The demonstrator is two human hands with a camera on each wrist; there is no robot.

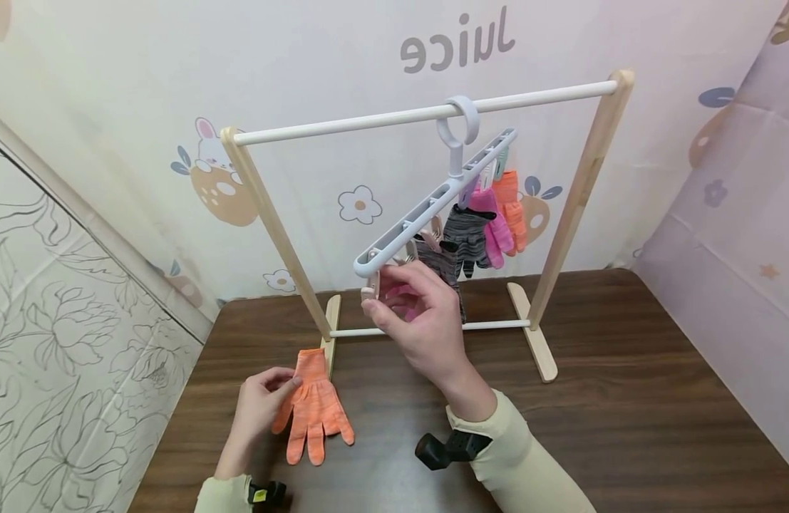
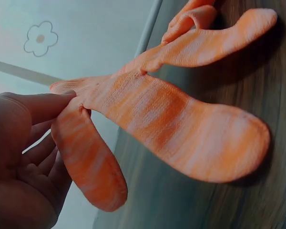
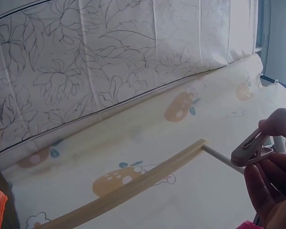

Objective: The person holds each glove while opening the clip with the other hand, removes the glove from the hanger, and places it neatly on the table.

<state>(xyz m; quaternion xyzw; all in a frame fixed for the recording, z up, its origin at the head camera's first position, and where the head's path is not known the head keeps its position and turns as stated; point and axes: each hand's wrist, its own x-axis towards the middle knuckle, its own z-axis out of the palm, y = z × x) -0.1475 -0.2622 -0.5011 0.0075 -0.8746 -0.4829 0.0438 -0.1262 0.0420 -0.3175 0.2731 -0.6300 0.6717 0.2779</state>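
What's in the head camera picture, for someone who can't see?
A person's left hand pinches an orange knitted glove; their right hand pinches a beige plastic clip under a grey plastic hanger. The hanger, with other grey, pink and orange gloves clipped on, hangs from a white-barred wooden rack.

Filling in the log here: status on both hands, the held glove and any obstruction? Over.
Left hand pinching orange glove near its cuff. Right hand gripping clip under hanger's near end. Glove not yet clipped; nothing plainly in the way.
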